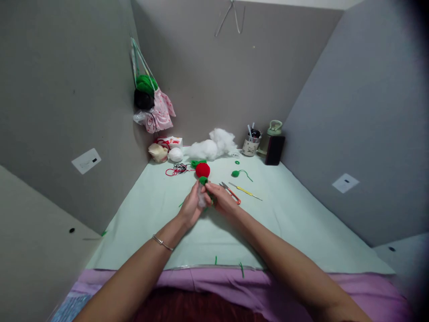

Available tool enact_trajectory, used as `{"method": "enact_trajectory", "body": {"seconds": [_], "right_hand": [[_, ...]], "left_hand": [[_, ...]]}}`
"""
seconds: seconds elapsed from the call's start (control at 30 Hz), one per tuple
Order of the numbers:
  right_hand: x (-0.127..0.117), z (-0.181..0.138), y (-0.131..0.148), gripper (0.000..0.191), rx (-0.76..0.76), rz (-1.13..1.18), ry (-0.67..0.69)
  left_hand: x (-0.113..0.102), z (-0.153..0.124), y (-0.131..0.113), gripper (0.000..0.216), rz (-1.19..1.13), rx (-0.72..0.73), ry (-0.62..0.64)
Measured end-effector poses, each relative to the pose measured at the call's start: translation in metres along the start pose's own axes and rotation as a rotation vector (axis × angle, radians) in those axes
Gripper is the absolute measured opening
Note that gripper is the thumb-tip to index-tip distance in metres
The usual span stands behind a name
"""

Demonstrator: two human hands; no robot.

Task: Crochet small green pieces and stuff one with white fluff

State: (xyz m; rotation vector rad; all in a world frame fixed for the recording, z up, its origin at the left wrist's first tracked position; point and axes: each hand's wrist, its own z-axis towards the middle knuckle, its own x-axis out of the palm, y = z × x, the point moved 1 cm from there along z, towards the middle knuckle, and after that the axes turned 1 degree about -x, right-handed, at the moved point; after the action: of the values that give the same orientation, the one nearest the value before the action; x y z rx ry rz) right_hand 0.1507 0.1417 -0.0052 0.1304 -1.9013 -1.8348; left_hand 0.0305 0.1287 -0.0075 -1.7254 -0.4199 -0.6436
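My two hands meet over the middle of the table. My left hand (191, 206) is closed around a small green crocheted piece (203, 180), with a tuft of white stuffing (201, 199) against its fingers. The fingers of my right hand (223, 199) pinch the edge of the same piece, where a dark opening shows. Just beyond is a red ball (203, 170), which looks like yarn or crochet. To the right of my hands lie orange-handled thread snips (233, 195) and a yellow-handled crochet hook (246, 191). Farther back sits another green crocheted piece (235, 173) with a yarn tail.
Fluffy white stuffing (204, 150) is heaped along the back panel. A pen cup (251, 146), a green bottle (275, 128) and a dark phone (275, 150) stand back right. Tangled yarn (179, 169) lies left of the red ball. Green yarn scraps (241, 269) lie at the front edge.
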Motion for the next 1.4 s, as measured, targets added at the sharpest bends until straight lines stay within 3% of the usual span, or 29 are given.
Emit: {"method": "enact_trajectory", "body": {"seconds": [0.1,0.17,0.3,0.47,0.57,0.7,0.87,1.0,1.23,1.4], "right_hand": [[-0.008,-0.001,0.008,0.044,-0.017,0.020,-0.083],[-0.013,-0.003,0.014,0.043,-0.020,0.003,-0.102],[-0.018,-0.006,0.022,0.045,-0.016,-0.089,-0.086],[-0.034,-0.003,0.020,0.041,-0.059,-0.398,-0.233],[-0.037,-0.001,0.016,0.038,-0.081,-0.575,-0.277],[-0.027,-0.003,0.015,0.034,-0.119,-0.804,-0.203],[-0.016,-0.011,0.018,0.022,-0.141,-1.120,-0.154],[-0.016,-0.015,0.021,0.020,-0.140,-1.297,-0.119],[-0.021,-0.015,0.023,0.018,-0.155,-1.377,-0.025],[-0.023,-0.011,0.024,0.019,-0.191,-1.286,-0.071]], "left_hand": [[0.004,-0.006,-0.002,0.024,-0.041,-0.052,0.212],[0.001,-0.004,-0.005,0.022,0.031,-0.029,0.256],[-0.016,0.011,-0.013,0.029,0.193,0.078,0.114],[-0.030,0.022,-0.026,0.048,0.216,0.206,-0.021],[-0.029,0.018,-0.028,0.049,0.283,0.208,-0.007],[-0.025,0.013,-0.018,0.045,0.450,0.201,0.032],[-0.028,0.017,-0.012,0.037,0.656,0.373,-0.051],[-0.031,0.018,-0.014,0.029,0.801,0.459,-0.028],[-0.031,0.016,-0.015,0.010,0.929,0.465,0.040],[-0.033,0.018,-0.015,0.013,0.938,0.379,0.003]]}}
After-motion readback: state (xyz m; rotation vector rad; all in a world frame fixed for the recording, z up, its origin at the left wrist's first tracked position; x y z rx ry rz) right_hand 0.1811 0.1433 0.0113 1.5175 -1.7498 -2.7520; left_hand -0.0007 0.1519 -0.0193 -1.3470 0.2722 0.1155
